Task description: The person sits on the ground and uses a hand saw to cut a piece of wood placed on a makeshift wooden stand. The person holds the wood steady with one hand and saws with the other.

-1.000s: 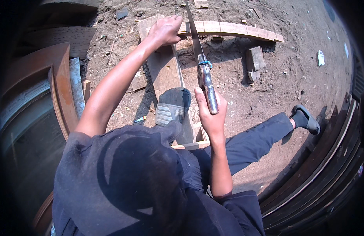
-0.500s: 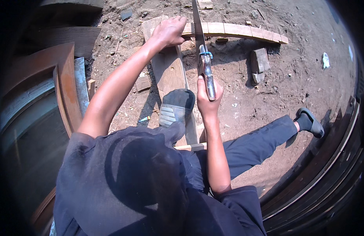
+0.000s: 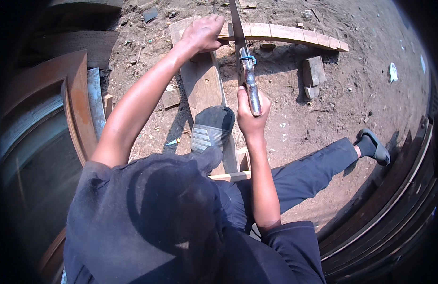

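Note:
My left hand (image 3: 204,34) grips a curved, scored wooden strip (image 3: 289,34) where it crosses the far end of a long wooden board (image 3: 201,85). My right hand (image 3: 251,112) is wrapped round the handle of a handsaw (image 3: 249,80), which has blue cord tied near the blade. The saw's blade (image 3: 237,24) lies across the curved strip just right of my left hand, pointing away from me. My sandalled foot (image 3: 212,128) rests on the board below.
An arched brown wooden frame (image 3: 79,94) with glass and a bluish plank (image 3: 96,97) lie at the left. Wood blocks (image 3: 314,71) sit on dirt ground (image 3: 299,128) with scattered debris. My other foot (image 3: 373,146) is stretched right, beside dark long slats (image 3: 384,222).
The saw and my right hand have moved away from me along the blade's line, mostly earlier in the last second. My left hand stays on the strip.

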`<state>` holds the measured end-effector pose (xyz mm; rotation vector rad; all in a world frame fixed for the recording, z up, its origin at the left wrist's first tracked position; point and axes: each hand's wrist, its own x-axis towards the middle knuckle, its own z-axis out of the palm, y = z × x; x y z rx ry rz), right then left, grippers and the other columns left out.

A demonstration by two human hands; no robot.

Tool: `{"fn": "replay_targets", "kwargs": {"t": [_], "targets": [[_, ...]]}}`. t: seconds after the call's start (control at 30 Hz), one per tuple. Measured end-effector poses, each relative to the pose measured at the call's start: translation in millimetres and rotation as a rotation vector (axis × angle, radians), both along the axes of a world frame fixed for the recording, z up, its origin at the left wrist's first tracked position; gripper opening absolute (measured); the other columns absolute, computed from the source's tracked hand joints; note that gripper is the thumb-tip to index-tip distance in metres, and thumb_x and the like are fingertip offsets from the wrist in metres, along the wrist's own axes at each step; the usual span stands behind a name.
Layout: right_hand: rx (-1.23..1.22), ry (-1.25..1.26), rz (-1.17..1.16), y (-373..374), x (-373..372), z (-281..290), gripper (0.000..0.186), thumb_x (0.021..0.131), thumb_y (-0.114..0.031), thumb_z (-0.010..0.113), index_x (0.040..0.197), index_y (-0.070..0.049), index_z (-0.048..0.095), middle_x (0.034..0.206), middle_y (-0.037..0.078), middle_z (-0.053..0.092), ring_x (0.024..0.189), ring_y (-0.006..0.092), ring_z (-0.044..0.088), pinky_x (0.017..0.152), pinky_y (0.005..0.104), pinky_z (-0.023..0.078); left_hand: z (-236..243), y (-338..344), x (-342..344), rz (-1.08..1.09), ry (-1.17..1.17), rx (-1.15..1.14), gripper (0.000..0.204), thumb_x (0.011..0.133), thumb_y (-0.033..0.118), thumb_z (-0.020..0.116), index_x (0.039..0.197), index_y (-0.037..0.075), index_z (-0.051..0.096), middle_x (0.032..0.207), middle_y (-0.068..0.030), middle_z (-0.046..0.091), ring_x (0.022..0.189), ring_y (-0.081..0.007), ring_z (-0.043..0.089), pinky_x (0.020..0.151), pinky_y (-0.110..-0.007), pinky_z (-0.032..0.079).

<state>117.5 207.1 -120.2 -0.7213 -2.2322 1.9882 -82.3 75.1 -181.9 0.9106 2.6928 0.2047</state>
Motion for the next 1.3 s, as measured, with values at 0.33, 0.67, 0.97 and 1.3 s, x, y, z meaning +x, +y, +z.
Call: {"fn": "replay_targets", "kwargs": {"t": [0.33, 0.67, 0.97, 1.3], "targets": [[0.043, -0.121, 0.051, 5, 75, 24, 0.008, 0.082, -0.001, 0.058, 0.075, 0.003, 0.060, 0.058, 0.009, 0.054, 0.052, 0.0106, 0.052, 0.048, 0.0289, 0.039, -12, -9, 7, 0.013, 0.002, -0.008, 0.041, 0.069, 0.014, 0.071, 0.097, 0.001, 0.044, 0.096, -0.0159, 0.054, 0.097, -0.0337, 0.057, 0.083, -0.043, 0.048], [0.126, -0.116, 0.078, 4, 104, 16, 0.006, 0.081, 0.000, 0.059, 0.078, 0.003, 0.062, 0.059, 0.012, 0.056, 0.052, 0.0160, 0.057, 0.051, 0.0296, 0.044, 0, -4, 5, 0.013, 0.020, -0.015, 0.042, 0.068, 0.019, 0.074, 0.095, 0.001, 0.048, 0.096, -0.0160, 0.057, 0.094, -0.0349, 0.060, 0.082, -0.043, 0.052], [-0.037, -0.021, 0.028, 13, 5, -2, 0.016, 0.083, -0.004, 0.058, 0.069, 0.002, 0.054, 0.054, 0.006, 0.050, 0.048, 0.0100, 0.047, 0.046, 0.0293, 0.036, -4, 0, 1, -0.002, 0.005, -0.038, 0.042, 0.072, 0.024, 0.073, 0.094, 0.001, 0.045, 0.095, -0.0160, 0.055, 0.095, -0.0349, 0.057, 0.080, -0.045, 0.048], [0.023, -0.072, 0.085, 8, 59, 13, 0.015, 0.083, -0.004, 0.059, 0.070, 0.001, 0.056, 0.055, 0.006, 0.050, 0.050, 0.0099, 0.048, 0.047, 0.0293, 0.037, -7, -4, 5, 0.015, 0.039, 0.012, 0.039, 0.072, 0.019, 0.071, 0.094, 0.001, 0.045, 0.095, -0.0164, 0.055, 0.091, -0.0369, 0.058, 0.079, -0.046, 0.049]]}}
